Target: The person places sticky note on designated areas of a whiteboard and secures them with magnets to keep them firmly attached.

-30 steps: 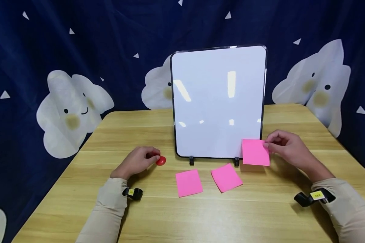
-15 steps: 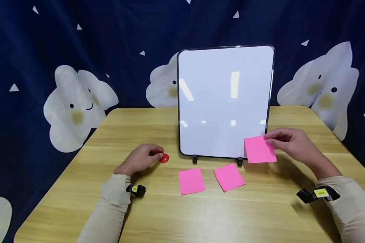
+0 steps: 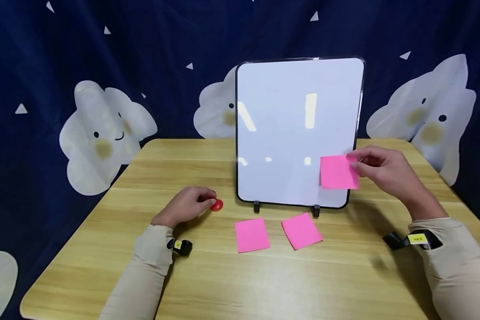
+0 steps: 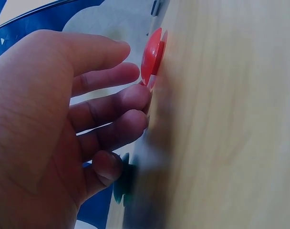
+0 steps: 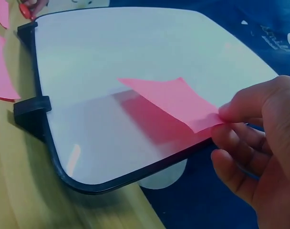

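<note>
1. While the person's right grip (image 3: 388, 166) is pinching a pink note (image 3: 337, 174) between thumb and fingers near its upper right corner, that note is hanging in front of the whiteboard (image 3: 280, 115), low on its right side.
2. Near the pinched side, the note is standing off the board; whether its far edge is touching, the views are not telling.
3. It is looking paper-light and limp, bowing slightly, so it is probably going to crease under a hard squeeze.
4. A gentle pinch at one edge is seeming right, leaving most of the sheet free.
5. Relaxed and holding nothing, the left grip (image 3: 186, 205) is resting beside a red disc (image 3: 217, 205). Looking smooth and rigid, the disc is probably offering its best hold around the rim.
6. Beyond the little finger, a dark green piece (image 4: 127, 183) is showing, partly hidden.
7. Apart on the tabletop (image 3: 264, 286), a left sheet (image 3: 252, 235) and a right sheet (image 3: 302, 231), both pink, are lying before the board.
</note>
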Motion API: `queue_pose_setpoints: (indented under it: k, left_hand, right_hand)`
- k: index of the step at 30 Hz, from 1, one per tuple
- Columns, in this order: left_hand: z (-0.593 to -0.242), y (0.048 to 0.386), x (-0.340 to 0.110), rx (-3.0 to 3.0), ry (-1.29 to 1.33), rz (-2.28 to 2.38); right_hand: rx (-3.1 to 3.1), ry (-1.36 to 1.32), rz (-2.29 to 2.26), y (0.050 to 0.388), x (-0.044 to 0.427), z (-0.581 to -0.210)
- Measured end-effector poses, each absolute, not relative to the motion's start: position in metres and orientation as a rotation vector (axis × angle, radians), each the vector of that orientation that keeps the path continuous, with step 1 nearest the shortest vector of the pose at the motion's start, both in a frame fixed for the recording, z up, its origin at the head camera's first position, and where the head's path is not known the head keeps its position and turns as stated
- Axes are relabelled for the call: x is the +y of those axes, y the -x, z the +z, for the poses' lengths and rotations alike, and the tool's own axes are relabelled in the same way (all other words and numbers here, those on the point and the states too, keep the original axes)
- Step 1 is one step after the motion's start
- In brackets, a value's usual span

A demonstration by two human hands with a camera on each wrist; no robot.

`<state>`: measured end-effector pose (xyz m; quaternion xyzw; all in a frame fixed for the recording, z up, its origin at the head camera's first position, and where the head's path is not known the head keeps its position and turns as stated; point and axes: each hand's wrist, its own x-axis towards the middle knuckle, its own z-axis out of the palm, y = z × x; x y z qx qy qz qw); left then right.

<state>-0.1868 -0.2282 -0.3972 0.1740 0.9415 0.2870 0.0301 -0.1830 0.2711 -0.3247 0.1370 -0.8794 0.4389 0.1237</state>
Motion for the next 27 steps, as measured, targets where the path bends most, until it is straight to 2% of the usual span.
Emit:
queue_pose_setpoints:
  k: [13,27]
  left_hand:
    - [-0.4,0.188,-0.226,2.9,-0.537,0.869]
    - [-0.399,0.187,-0.226,2.904,-0.523,0.859]
  right_hand:
    - [-2.254,-0.404,1.196,0.192,0.259,-0.346]
    - [-2.186,-0.362,1.129,0.193,0.249,-0.354]
